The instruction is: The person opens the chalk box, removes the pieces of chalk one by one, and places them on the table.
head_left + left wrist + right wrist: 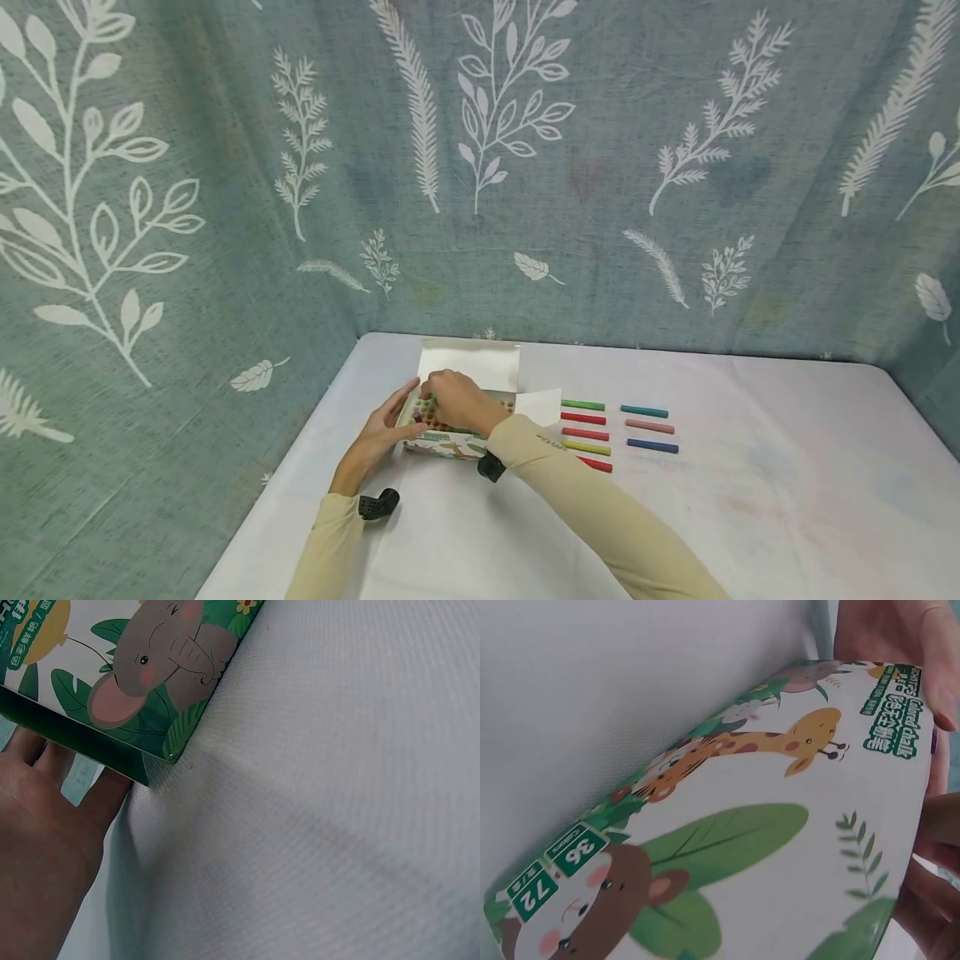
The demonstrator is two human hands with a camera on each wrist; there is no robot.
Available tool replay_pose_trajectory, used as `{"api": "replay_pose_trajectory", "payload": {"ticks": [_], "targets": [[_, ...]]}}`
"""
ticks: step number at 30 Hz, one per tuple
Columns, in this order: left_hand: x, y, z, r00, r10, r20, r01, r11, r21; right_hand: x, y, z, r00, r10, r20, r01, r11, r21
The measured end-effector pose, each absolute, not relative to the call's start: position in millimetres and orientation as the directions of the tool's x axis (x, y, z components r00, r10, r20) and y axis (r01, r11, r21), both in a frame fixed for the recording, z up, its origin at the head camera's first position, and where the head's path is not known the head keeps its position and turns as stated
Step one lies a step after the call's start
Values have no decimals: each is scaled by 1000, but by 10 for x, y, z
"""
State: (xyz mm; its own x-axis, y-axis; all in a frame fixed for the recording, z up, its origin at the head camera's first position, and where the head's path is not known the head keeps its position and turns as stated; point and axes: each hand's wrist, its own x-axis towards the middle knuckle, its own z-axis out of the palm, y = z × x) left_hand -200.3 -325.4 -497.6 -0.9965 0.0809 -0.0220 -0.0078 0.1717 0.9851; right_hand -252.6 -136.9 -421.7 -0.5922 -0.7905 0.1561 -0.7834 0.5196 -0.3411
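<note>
An open cardboard box of coloured chalk (447, 446) lies on the table, its front printed with animals. Rows of chalk tips (429, 421) fill it, and a purple chalk (417, 414) sticks up near the left end. My left hand (380, 431) holds the box's left end, thumb at the front corner and fingers along the side. Over the left part of the box bends my right hand (459, 402), fingers curled down among the chalks beside a green tip. Whether those fingertips pinch a chalk is hidden. In the right wrist view the box front (780, 817) covers part of both hands.
Right of the box lie loose chalks in two columns, among them a green chalk (582, 406), a yellow chalk (587, 447), a teal chalk (643, 412) and a blue chalk (652, 446). The white lid (468, 360) stands up behind; a side flap (540, 407) points right.
</note>
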Motion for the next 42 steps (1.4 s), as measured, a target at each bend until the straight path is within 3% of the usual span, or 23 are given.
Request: {"api": "replay_pose_trajectory", "payload": {"ticks": [10, 24, 34, 42], "targets": [[-2005, -3211, -4987, -996, 82, -33, -19, 173, 985, -2528, -1373, -4235, -640, -745, 189, -758, 571, -316], [-2029, -3235, -4968, -995, 91, -34, -17, 174, 985, -2590, -1344, -4168, -637, -721, 273, -752, 503, -425], [-2028, -3252, -4964, -995, 96, -14, 6, 204, 979, -2651, -1283, -4055, -598, -705, 382, -775, 385, -501], [-2005, -3280, -4982, -994, 107, -3, 20, 212, 977, -2654, -1222, -3993, -590, -716, 372, -762, 341, -551]]}}
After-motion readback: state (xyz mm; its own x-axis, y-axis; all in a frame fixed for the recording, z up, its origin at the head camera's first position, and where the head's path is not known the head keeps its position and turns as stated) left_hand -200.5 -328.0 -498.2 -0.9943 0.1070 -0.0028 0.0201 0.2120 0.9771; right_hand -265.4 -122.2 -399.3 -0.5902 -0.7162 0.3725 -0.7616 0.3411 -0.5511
